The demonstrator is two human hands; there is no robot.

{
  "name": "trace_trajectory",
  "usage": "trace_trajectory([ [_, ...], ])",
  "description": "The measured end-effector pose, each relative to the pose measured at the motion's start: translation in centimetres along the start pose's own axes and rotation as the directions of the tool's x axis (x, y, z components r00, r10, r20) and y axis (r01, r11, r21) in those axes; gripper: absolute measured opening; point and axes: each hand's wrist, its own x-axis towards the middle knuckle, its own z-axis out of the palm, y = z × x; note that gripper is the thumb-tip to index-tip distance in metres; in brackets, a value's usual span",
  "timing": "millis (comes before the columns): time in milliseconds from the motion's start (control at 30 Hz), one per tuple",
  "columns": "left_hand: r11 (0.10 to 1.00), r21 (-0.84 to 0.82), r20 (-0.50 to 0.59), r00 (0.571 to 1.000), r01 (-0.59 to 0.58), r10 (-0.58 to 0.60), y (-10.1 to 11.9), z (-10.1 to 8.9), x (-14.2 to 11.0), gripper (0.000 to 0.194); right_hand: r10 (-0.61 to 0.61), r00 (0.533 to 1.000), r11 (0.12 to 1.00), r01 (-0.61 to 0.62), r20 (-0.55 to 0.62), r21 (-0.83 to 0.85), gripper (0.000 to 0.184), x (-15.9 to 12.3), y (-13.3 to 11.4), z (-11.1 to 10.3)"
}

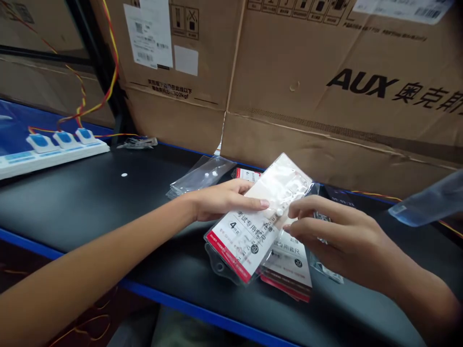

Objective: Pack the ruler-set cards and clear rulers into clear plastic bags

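Note:
My left hand (224, 202) and my right hand (329, 236) both hold a clear snap-button pouch (246, 241) over the black bench top. The pouch contains a white and red card printed with Chinese text and a large 4. Its white press stud (279, 212) sits right by my right fingertips. Under the held pouch lies a similar packaged ruler set (289, 265), partly hidden. Several empty-looking clear pouches (200, 177) lie beyond my left hand.
A black bench top (90, 202) with a blue front edge runs across the view. Large cardboard cartons (325, 96) stand along its back. A white unit with blue buttons (63, 144) and red-yellow wires sits at the left. A translucent blue bag (427, 202) enters at the right.

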Motion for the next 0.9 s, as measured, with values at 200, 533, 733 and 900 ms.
trace_trajectory([
  [200, 0.995, -0.093, -0.014, 1.000, -0.029, 0.028, 0.2, -0.2, 0.0, 0.021, 0.008, 0.999, 0.996, -0.005, -0.035, 0.089, 0.024, -0.7, 0.8, 0.6],
  [533, 0.977, -0.205, -0.135, 0.990, -0.066, 0.039, -0.3, 0.4, 0.5, 0.029, 0.441, 0.894, 0.875, -0.407, -0.083, 0.262, 0.031, -1.0, 0.9, 1.1],
  [733, 0.965, -0.249, -0.130, 0.990, -0.086, 0.054, -0.8, 1.2, 0.6, 0.036, 0.748, 0.658, 0.537, -0.530, -0.081, 0.656, 0.019, -0.2, 0.3, 2.7],
  [900, 0.964, -0.251, -0.107, 0.992, -0.088, 0.063, -0.9, 1.8, 0.7, 0.032, 0.834, 0.551, 0.362, -0.528, -0.014, 0.769, 0.038, 0.2, 0.2, 2.9],
])
